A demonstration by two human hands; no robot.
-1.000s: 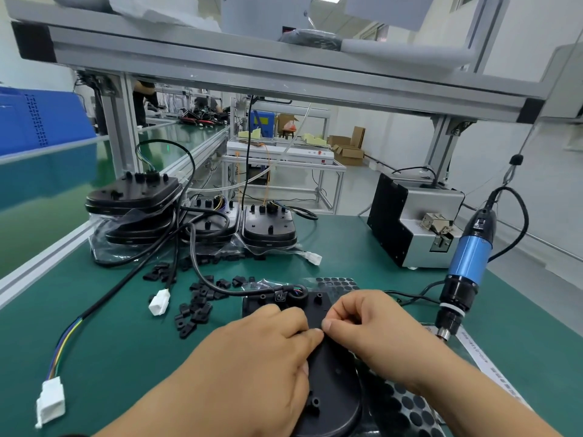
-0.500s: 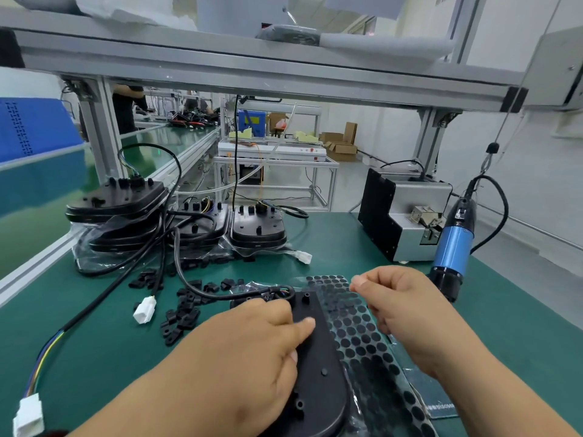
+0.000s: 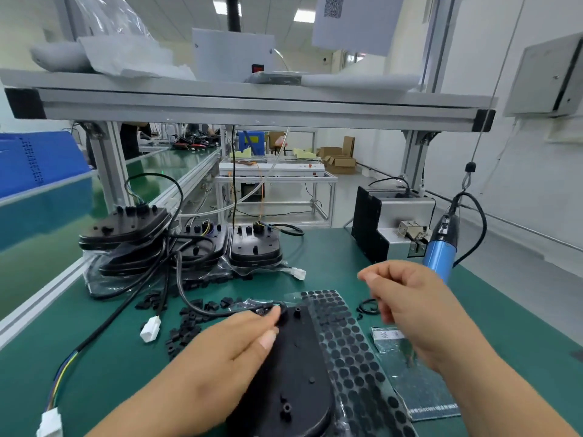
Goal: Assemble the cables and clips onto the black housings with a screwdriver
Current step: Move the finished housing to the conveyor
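Head view: black housing [image 3: 296,373] at 6 o'clock, left hand [image 3: 220,351] flat on it pinning the cable [image 3: 178,272] end, likely to steady it; right hand [image 3: 410,310] lifted at 3 o'clock near the screwdriver [image 3: 440,260], fingers loosely curled, can't tell if pinching anything.

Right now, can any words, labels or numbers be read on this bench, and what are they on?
No text reads clearly.
On the hanging sheet: a QR-style code, no legible words.
On the white box: a small red display, too blurred.
On the clear bag: a white label and a printed strip, both too blurred.
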